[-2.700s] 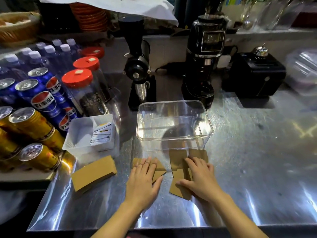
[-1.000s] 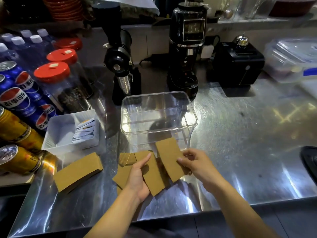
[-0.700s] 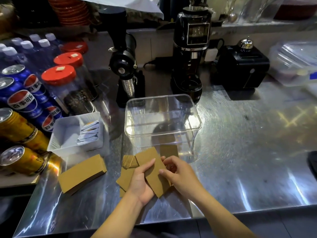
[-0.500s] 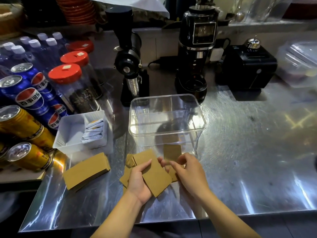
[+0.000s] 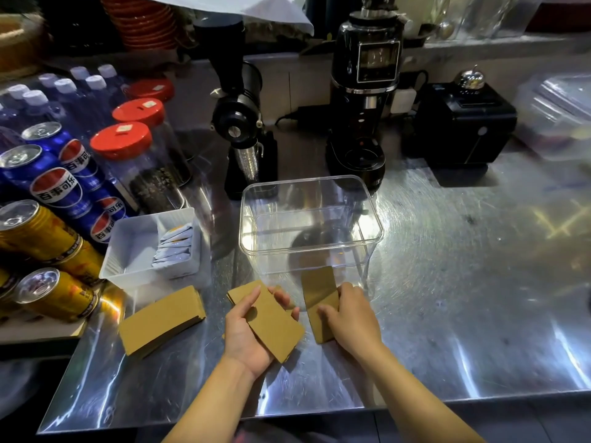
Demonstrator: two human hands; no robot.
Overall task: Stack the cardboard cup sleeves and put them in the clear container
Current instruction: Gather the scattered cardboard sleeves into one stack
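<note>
- Head view, lower centre: the left hand (image 5: 252, 330) lies palm up, fingers partly curled under a small stack of cardboard sleeves (image 5: 271, 324), thumb pressed on top. The stack's long axis runs from upper left to lower right of the frame.
- Head view, just right of that: the right hand (image 5: 348, 318) lies palm down on a single sleeve (image 5: 318, 290), which rests flat on the steel counter (image 5: 447, 298). Its fingers are nearly flat and pressing; whether they have closed on the sleeve's edge cannot be told.
- Key relation: the single sleeve lies directly beneath the right fingers, long axis running near-vertically in the frame, far end touching the foot of the clear container (image 5: 310, 225). The right hand is nearer to it; the left stack is just beside, to the left.
- Centre frame: the container is open-topped and appears empty.
- Lower left: a further sleeve pile (image 5: 163, 319) lies apart from both hands, near a white tray (image 5: 134, 247).
- Judgement: the single sleeve likely joins the left stack next; its axis needs turning to match.
</note>
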